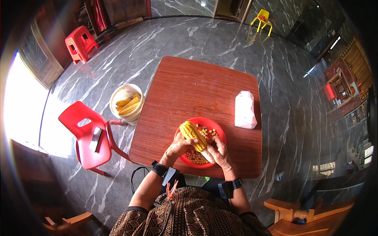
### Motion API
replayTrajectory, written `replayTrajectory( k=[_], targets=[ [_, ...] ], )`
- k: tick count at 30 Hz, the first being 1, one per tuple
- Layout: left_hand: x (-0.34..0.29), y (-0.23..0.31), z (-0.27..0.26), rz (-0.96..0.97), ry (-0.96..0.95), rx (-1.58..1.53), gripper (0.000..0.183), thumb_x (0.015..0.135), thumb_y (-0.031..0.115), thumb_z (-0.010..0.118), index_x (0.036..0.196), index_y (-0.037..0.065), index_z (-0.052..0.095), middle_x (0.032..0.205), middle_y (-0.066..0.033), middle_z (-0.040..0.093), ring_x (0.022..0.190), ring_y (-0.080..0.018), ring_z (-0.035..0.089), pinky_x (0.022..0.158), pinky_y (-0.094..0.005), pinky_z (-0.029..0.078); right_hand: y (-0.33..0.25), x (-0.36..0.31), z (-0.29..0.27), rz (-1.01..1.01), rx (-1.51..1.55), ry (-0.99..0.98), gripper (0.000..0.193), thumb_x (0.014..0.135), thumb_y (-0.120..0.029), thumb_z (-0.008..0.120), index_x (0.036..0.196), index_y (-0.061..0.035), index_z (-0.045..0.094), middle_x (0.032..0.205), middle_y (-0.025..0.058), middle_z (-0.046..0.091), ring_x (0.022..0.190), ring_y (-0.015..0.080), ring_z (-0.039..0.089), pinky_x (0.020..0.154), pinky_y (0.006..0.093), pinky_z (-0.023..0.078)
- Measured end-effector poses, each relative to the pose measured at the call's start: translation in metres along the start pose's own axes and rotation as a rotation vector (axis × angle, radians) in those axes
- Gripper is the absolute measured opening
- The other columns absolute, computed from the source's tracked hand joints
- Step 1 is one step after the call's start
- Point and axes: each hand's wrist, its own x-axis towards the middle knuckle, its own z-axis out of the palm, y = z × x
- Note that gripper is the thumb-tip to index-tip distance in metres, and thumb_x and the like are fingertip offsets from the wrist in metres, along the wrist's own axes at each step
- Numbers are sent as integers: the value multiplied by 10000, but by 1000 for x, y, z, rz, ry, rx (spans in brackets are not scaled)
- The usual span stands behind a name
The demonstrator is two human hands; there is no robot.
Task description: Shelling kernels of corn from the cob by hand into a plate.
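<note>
A yellow corn cob (192,134) is tilted over a red basin (223,137) at the near edge of the table. Its upper part is covered in kernels, while the lower end (207,155) is pale and stripped. My left hand (179,147) is wrapped around the cob from the left, thumb lying across the kernels. On the other side my right hand (220,154) grips it near the boundary of kernels and bare core, its thumb pressed against the cob. Loose kernels (195,157) lie in the basin below. Some fingers are hidden under the cob.
The basin rests on a reddish-brown wooden table (189,86), with a white plastic-wrapped pack (245,110) at right. Left of it stand a white bucket (125,91) holding several corn cobs and a red chair (84,114) with a dark flat object (95,139). A red stool (80,43) stands farther back.
</note>
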Motion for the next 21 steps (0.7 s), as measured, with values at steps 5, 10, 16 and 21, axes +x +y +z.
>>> replayTrajectory(
  k=[5,10,16,21],
  targets=[
    [0,-1,0,9,-2,-1,541,719,171,721,1169,47,448,989,-108,630,799,-192,630,514,-265,515,5,-1,2,22,30,36,238,838,-211,619,931,-23,507,815,95,540,798,219,538,743,334,432],
    [-1,0,2,30,8,-37,524,728,158,718,1166,40,456,1002,-101,627,839,-202,630,591,-288,535,1,-2,4,-9,-60,38,234,841,-225,619,904,-28,511,821,102,554,797,241,551,718,350,439],
    [1,-5,-3,31,0,-49,519,726,103,714,1174,37,461,1017,-99,620,921,-220,618,796,-346,518,4,-4,7,-42,-79,63,228,843,-233,614,877,-33,511,789,98,558,752,255,556,682,348,445],
    [1,-4,-4,5,8,28,528,716,178,724,1157,24,477,1000,-102,622,885,-211,620,723,-322,534,23,-7,7,-24,-49,117,239,834,-246,614,869,-34,510,760,96,551,708,244,550,658,341,446]
  ],
)
